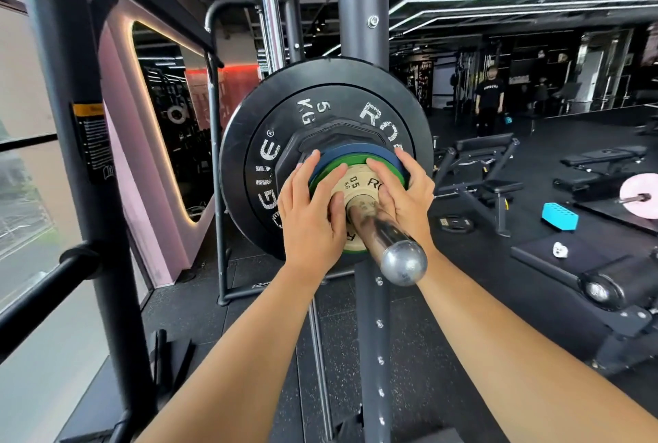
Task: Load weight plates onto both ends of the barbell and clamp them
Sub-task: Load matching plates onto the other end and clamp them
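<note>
The steel bar (388, 236) is pointing toward the camera, its rounded end sticking out between the two forearms. On it a row of plates is sitting, one against the other: the big black plate (236, 143) at the back, then a smaller black plate (285, 143) marked 5 KG, then a blue plate (356, 151), a green plate (352, 160), and in front the small cream plate (359, 182) marked 0.5 KG.

The left hand (309, 214) is lying flat on the left side of the small plates, fingers straight and spread, with the thumb touching the cream plate just beside the bar. The right hand (409, 193) is pressing on the right side in the same way (its fingertips are reaching over the green and blue rims). Neither hand is gripping anything; both are only pushing with open palms, so the cream plate is lying between them, partly covered.

Behind the plates a grey upright post (359, 15) is standing. Further right a black bench (491, 190) is standing on the dark floor, and a person (489, 97) in black clothes is standing far at the back.
</note>
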